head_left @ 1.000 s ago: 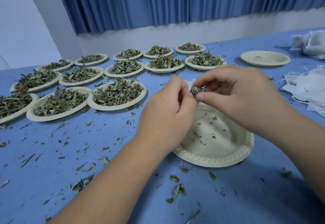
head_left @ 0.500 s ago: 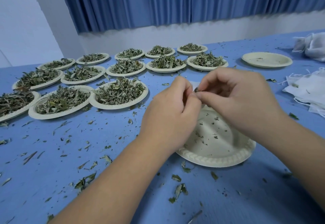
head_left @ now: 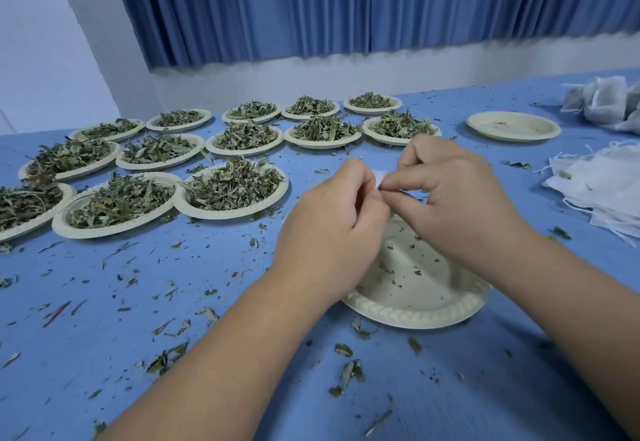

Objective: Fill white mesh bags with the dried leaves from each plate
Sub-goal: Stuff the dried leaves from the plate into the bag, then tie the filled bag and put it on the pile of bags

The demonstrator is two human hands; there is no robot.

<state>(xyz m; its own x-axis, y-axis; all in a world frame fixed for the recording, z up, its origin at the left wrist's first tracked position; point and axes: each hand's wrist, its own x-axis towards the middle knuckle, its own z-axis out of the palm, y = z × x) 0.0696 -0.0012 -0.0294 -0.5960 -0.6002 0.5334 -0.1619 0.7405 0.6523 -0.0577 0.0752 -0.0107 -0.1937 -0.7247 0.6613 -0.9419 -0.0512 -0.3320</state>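
On the left of the blue table (head_left: 138,302), plates (head_left: 235,214) heaped with dried leaves (head_left: 232,187) stand in rows, with crumbs of leaf strewn about them. The left hand (head_left: 332,229) is curled, its grip narrow, pinching a white mesh bag (head_left: 377,177); only a scrap of it shows between the fingers. The right hand (head_left: 453,198) pinches the same bag from the other side, its grip just as tight. Both hang above a nearly bare plate (head_left: 422,312). Farther right lie another bare plate (head_left: 512,125), a flat stack of bags (head_left: 602,191) and, behind it, a rumpled heap of bags (head_left: 606,101).
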